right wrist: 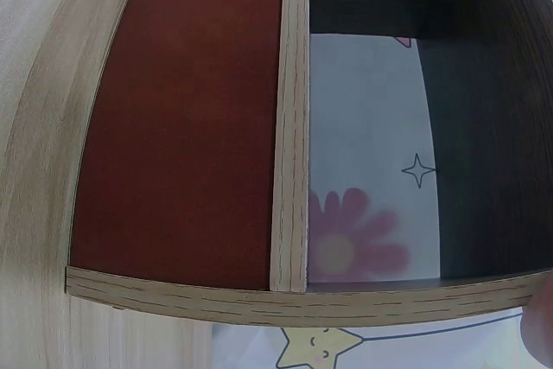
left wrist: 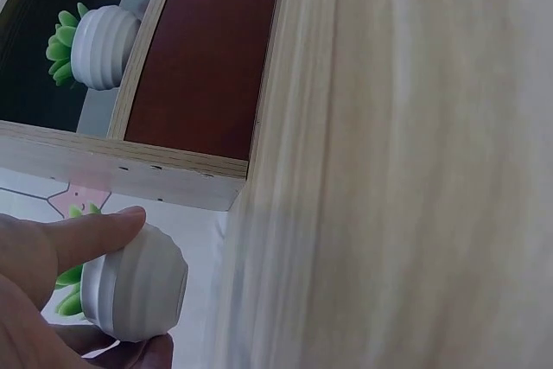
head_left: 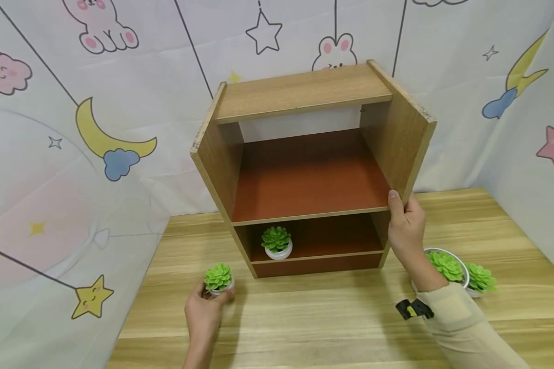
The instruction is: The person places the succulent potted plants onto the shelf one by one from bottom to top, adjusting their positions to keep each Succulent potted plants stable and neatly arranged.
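Note:
In the head view my left hand [head_left: 204, 310] grips a small potted succulent [head_left: 218, 278], green leaves in a white ribbed pot, just left of the wooden shelf unit [head_left: 314, 174]. The left wrist view shows the thumb and fingers around the pot [left wrist: 143, 287], which looks raised off the table. A second potted succulent [head_left: 277, 243] stands in the lower compartment, near its left end. My right hand [head_left: 407, 228] holds the unit's right side panel at the height of the middle shelf, thumb on the front edge. At the right wrist view's edge, only a fingertip [right wrist: 537, 326] shows.
Right of the unit, partly behind my right forearm, are a white round container [head_left: 463, 277] with a succulent [head_left: 445, 265] and another potted succulent [head_left: 481, 279]. The wood-grain table [head_left: 314, 328] meets printed cloth walls [head_left: 157, 61] at the back and sides.

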A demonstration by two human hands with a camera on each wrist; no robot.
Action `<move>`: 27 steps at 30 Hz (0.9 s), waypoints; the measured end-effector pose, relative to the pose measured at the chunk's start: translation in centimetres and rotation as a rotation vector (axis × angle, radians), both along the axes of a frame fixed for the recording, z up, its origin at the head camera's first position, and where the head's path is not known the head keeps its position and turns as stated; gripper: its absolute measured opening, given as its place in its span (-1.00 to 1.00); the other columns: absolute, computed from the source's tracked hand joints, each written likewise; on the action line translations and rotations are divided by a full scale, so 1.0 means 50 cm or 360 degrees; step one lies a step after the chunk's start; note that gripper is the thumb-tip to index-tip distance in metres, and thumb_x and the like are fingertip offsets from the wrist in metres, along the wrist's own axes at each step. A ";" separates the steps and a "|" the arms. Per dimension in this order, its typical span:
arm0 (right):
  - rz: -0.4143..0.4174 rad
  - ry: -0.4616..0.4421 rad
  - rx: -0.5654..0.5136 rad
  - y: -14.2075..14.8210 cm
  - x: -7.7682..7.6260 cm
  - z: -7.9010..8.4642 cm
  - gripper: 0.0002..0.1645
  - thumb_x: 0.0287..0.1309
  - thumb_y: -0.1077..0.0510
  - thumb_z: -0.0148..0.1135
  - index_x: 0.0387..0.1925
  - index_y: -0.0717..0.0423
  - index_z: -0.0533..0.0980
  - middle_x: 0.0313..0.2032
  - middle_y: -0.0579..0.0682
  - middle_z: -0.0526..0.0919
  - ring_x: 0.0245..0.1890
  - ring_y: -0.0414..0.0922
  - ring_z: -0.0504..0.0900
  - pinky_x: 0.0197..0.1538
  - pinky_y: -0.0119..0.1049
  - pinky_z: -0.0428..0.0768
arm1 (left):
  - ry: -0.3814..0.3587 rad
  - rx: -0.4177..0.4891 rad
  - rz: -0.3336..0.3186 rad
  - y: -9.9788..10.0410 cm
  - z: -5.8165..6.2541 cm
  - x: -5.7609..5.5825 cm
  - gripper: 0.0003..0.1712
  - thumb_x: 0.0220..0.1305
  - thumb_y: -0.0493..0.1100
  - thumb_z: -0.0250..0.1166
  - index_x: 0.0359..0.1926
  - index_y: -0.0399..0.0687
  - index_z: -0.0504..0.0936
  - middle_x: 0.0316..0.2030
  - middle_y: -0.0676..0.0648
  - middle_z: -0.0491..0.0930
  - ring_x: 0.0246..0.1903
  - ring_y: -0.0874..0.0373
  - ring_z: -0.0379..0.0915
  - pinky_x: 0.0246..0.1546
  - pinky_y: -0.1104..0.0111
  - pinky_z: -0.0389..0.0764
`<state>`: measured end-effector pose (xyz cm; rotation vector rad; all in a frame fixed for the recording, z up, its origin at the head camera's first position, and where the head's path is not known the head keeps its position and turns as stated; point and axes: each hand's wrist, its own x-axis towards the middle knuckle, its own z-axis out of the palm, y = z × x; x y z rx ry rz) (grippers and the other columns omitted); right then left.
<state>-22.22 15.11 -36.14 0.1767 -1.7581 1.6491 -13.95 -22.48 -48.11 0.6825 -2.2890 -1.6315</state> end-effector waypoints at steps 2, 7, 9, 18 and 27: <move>-0.0001 -0.0002 -0.0004 0.002 -0.001 -0.002 -0.64 0.42 0.28 0.03 0.01 0.57 0.49 -0.20 -0.26 0.63 -0.15 -0.32 0.50 -0.07 -0.47 0.42 | 0.0008 0.0011 -0.0003 0.002 0.000 -0.001 -0.04 -0.09 -0.35 0.55 0.34 -0.45 0.30 0.16 -0.45 0.43 0.15 -0.23 0.40 0.16 0.07 0.40; 0.0001 -0.0013 -0.0010 0.014 -0.022 -0.028 -0.64 0.42 0.27 0.04 0.05 0.52 0.51 -0.18 -0.26 0.62 -0.14 -0.32 0.51 -0.04 -0.45 0.43 | 0.0012 0.0026 -0.0011 0.007 -0.001 -0.003 -0.03 -0.09 -0.32 0.57 0.34 -0.43 0.31 0.16 -0.41 0.45 0.14 -0.17 0.42 0.15 0.12 0.42; -0.0010 -0.0021 -0.0008 0.021 -0.034 -0.043 -0.65 0.42 0.27 0.04 0.05 0.51 0.51 -0.17 -0.25 0.63 -0.14 -0.31 0.51 -0.05 -0.45 0.43 | 0.0012 0.0023 -0.0006 0.009 0.000 -0.003 -0.04 -0.10 -0.31 0.58 0.34 -0.43 0.32 0.15 -0.41 0.47 0.13 -0.16 0.43 0.14 0.12 0.43; 0.0032 0.0045 -0.0017 0.030 -0.047 -0.060 -0.66 0.43 0.24 0.05 0.04 0.45 0.54 -0.09 0.19 0.64 -0.10 -0.24 0.53 -0.03 -0.41 0.44 | -0.0010 -0.0011 0.0013 0.011 0.005 0.001 -0.09 -0.07 -0.27 0.59 0.29 -0.43 0.36 0.09 -0.42 0.50 0.10 -0.17 0.46 0.10 0.09 0.47; 0.0036 0.0034 -0.0023 0.025 -0.045 -0.055 -0.66 0.43 0.23 0.05 0.00 0.46 0.55 -0.19 -0.14 0.65 -0.15 -0.26 0.53 -0.07 -0.41 0.44 | 0.0009 0.0035 -0.0016 0.014 0.007 0.000 -0.05 -0.08 -0.27 0.58 0.32 -0.42 0.33 0.16 -0.39 0.46 0.13 -0.15 0.44 0.11 0.13 0.46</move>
